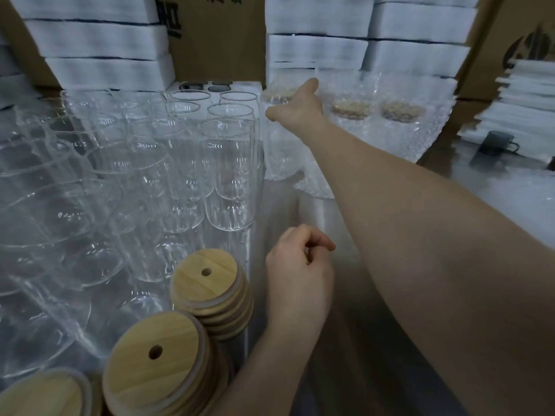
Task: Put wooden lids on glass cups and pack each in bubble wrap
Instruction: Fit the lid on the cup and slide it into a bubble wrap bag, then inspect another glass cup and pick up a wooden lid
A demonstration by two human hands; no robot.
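Fingers: my right hand [295, 108] reaches to a wrapped cup [280, 136], grip hidden; left hand [300, 274] curled shut, empty.
Cups [228, 172]: upright, mouths up.
Lids [210, 289]: stacked flat.

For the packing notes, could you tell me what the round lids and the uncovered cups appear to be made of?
Round lids: light wood, possibly bamboo, matte; visible grain, a straw hole, a pale ring that may be a seal. Uncovered cups: clear glossy glass by their see-through walls and sharp highlights.
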